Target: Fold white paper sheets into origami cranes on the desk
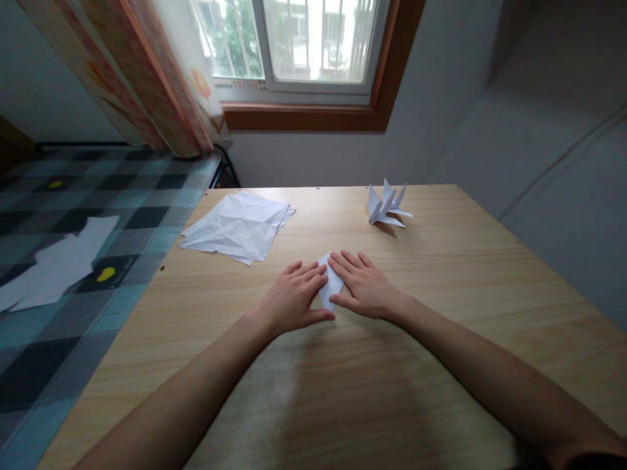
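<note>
A small folded piece of white paper (332, 284) lies flat on the wooden table (235, 398), between my two hands. My left hand (298, 295) rests palm down at its left side, fingers stretched out, with fingertips on the paper and the thumb by its near corner. From the right, my right hand (363, 284) lies flat too, its fingers over the paper's upper right edge and its thumb on the lower right part. Parts of the paper are hidden under the fingers.
Creased white sheets (240, 225) lie stacked at the table's back left. Folded paper figures (388, 205) with pointed tips stand at the back right. To the left, more white paper (63, 267) lies on a checked bedspread (34, 365). A window (318, 42) is behind the table.
</note>
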Tool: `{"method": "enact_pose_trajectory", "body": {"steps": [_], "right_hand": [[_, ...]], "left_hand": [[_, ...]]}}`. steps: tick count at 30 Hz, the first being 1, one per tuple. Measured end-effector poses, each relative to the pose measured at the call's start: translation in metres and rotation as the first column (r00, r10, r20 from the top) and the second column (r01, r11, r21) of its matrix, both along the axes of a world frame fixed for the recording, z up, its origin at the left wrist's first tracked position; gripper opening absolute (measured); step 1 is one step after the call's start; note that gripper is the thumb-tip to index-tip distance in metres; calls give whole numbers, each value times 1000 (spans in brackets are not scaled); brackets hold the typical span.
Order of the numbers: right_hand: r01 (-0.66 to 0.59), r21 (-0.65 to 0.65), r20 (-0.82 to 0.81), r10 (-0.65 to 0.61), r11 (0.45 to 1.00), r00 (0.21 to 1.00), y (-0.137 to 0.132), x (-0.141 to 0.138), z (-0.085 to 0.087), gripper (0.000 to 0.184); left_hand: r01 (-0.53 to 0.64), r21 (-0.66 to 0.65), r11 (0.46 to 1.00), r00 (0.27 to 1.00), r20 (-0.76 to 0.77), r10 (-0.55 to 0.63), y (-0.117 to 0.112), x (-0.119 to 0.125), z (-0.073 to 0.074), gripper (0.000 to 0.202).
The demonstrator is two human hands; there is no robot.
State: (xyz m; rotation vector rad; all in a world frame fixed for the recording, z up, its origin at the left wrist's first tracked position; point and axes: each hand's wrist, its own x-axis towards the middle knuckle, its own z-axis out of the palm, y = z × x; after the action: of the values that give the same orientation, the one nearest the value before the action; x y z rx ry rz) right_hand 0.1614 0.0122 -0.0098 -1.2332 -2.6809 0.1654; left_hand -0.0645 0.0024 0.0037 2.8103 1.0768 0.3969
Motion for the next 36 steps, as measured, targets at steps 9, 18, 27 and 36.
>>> {"method": "enact_pose_trajectory", "body": {"steps": [9, 18, 27, 36], "right_hand": [[225, 57, 0, -226, 973, 974, 11, 4, -7, 49], [217, 124, -210, -188, 968, 960, 12, 8, -7, 38], [-107, 121, -259, 135, 987, 956, 6, 9, -1, 36], [-88, 52, -323, 101, 995, 941, 10, 11, -8, 41]], "left_hand": [[24, 61, 998, 999, -41, -21, -3, 0, 4, 62], [9, 72, 997, 999, -39, -6, -3, 1, 6, 33], [-7, 94, 996, 1000, 13, 6, 0, -1, 4, 23], [-44, 121, 992, 993, 114, 30, 3, -4, -3, 18]]}}
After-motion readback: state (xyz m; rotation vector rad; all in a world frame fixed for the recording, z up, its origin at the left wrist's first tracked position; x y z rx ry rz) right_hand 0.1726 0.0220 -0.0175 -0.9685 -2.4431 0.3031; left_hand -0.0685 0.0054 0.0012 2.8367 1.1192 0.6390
